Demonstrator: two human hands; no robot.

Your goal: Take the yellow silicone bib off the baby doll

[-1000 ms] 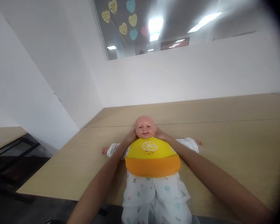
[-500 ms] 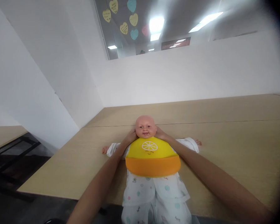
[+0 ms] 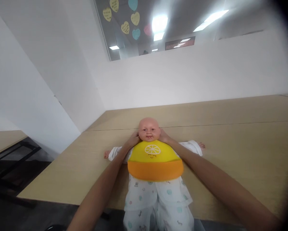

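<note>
A baby doll [image 3: 149, 124] with a bald head lies face up, its arms stretched out to both sides. It wears white clothes [image 3: 144, 195] with a small coloured print. Over its chest lies a yellow bib [image 3: 140, 150] with a citrus-slice drawing and an orange catch pocket [image 3: 155, 170]. My left hand [image 3: 134, 140] reaches behind the doll's neck at the left of the picture, and my right hand [image 3: 164, 136] does the same at the right. The fingers of both hands are hidden behind the head and neck, as are the bib's neck ends.
The doll lies on a light wooden table [image 3: 230, 150] with a seam across it. White walls [image 3: 194, 73] rise behind and at the left. Above is a glass pane [image 3: 144, 41] with heart-shaped notes. Another table [image 3: 6, 141] with a dark frame stands at far left.
The whole view has shifted slightly, so the doll appears a little farther left and higher. Both hands stay behind the doll's neck.
</note>
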